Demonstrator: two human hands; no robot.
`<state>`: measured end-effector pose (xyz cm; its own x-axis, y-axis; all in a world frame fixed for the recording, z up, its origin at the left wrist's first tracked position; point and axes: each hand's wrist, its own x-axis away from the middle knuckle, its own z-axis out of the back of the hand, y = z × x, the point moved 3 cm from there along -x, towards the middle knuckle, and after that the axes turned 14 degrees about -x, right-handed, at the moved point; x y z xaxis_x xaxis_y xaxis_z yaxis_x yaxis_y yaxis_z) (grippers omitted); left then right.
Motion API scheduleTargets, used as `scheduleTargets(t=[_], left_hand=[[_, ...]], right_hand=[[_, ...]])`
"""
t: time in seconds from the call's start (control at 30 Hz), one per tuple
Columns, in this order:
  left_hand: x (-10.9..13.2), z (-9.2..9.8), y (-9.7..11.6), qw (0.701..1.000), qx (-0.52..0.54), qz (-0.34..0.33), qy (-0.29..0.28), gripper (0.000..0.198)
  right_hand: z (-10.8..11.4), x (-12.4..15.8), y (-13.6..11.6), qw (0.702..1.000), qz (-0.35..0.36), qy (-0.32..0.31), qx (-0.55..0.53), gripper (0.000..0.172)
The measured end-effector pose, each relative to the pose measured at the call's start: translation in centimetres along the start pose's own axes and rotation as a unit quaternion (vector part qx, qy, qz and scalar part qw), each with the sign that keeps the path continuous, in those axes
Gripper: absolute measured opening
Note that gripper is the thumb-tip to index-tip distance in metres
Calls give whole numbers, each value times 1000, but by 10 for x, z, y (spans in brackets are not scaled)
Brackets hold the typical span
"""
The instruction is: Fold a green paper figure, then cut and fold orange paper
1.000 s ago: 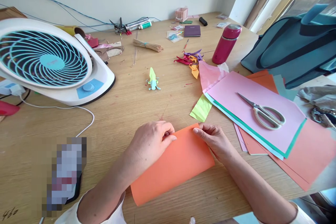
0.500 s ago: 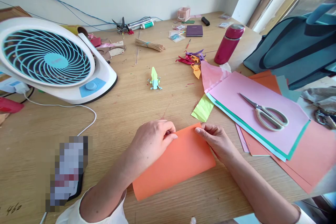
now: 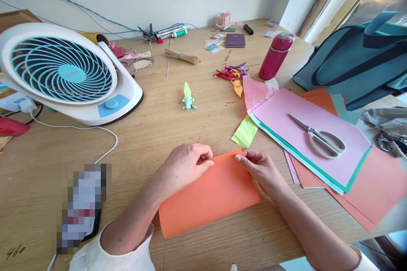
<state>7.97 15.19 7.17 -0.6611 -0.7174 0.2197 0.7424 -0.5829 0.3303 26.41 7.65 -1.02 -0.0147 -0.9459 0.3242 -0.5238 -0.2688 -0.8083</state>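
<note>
An orange sheet of paper (image 3: pixel 213 197) lies at a slant before me, its near side curving as if bent over. My left hand (image 3: pixel 189 165) is closed on the far edge of the paper, thumb on top and fingertips curled out of sight. At the far right corner, my right hand (image 3: pixel 259 167) pinches the same sheet between thumb and fingers. Beyond the hands stands a small green and light-blue folded paper figure (image 3: pixel 188 97). A crumpled yellow-green paper piece (image 3: pixel 244 131) rests just past my right hand.
Scissors (image 3: pixel 326 137) lie on stacked coloured paper (image 3: pixel 286 114) at the right. Behind are a magenta flask (image 3: pixel 276 57), a teal bag (image 3: pixel 346 59) and colourful paper scraps (image 3: pixel 233 74). A white fan (image 3: pixel 73 76) and a blurred phone (image 3: pixel 82 203) with a cable occupy the left.
Both hands keep their hold on the orange paper with hardly any movement. The whole view has shifted very slightly.
</note>
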Motion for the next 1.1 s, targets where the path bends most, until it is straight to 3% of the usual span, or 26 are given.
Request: scheduleTargets(t=[0.2, 0.67, 0.8, 0.87, 1.0, 1.1], left_hand=[[-1, -3, -4, 1000, 18, -10, -9, 13], [0, -9, 2, 999, -29, -13, -16, 15], [-1, -11, 5, 999, -46, -21, -20, 15], [-1, -12, 8, 998, -55, -31, -22, 14], [-2, -16, 15, 994, -91, -52, -23, 13], [-2, -22, 22, 987, -143, -71, -15, 14]], right_hand=[[0, -1, -2, 1000, 25, -1, 17, 31], [-4, -1, -2, 999, 2, -25, 41, 37], [-4, -1, -7, 992, 39, -28, 113, 31], [-6, 0, -13, 973, 93, -33, 208, 23], [-16, 5, -24, 896, 204, -76, 388, 11], [-23, 7, -23, 844, 246, -105, 465, 9]])
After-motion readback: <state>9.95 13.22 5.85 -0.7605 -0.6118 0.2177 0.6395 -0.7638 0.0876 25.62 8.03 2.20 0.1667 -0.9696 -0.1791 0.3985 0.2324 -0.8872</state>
